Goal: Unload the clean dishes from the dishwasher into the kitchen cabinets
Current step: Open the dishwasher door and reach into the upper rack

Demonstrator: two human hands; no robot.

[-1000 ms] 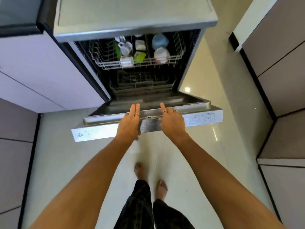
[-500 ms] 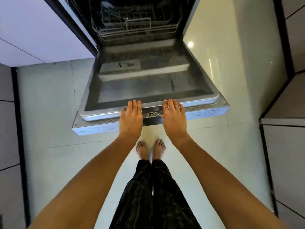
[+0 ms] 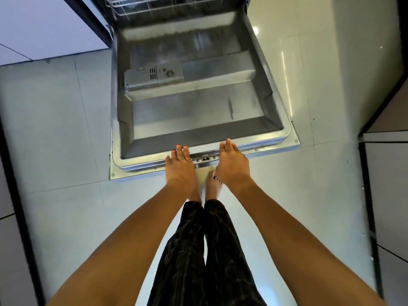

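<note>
Dishwasher door (image 3: 194, 111), lowered flat or nearly flat over tiled floor (image 3: 55, 129), inner steel face up, long axis running away from body toward machine. Detergent compartment (image 3: 153, 75) set in left half of door liner. Latch (image 3: 205, 158) centred on near edge of door, between both hands. Left hand (image 3: 180, 167) palm down on near edge, just left of latch; fingers (image 3: 179, 152) extended and close together, flat on rim, holding nothing. Right hand (image 3: 231, 164) palm down on same edge, just right of latch; fingers (image 3: 227, 144) likewise straight and resting, gripping nothing. Lower rack (image 3: 172, 6) visible only as front wire rim at top of frame, pushed inside tub, directly ahead of both hands along door's long axis, well apart from fingertips across full span of door. Dishes not visible in this view; contents of rack cut off by frame, so load cannot be told. Upper rack and cabinets for stowing out of sight; pale cabinet front (image 3: 44, 25) to left only. Bare feet (image 3: 213, 184) close under near edge of door. Judged stage: opening complete or all but complete, unloading not begun. Judged next requirement: reach straight forward over door to rack front and draw it out along same axis; both hands equally near, neither favoured, rack front centred slightly left of midline.
</note>
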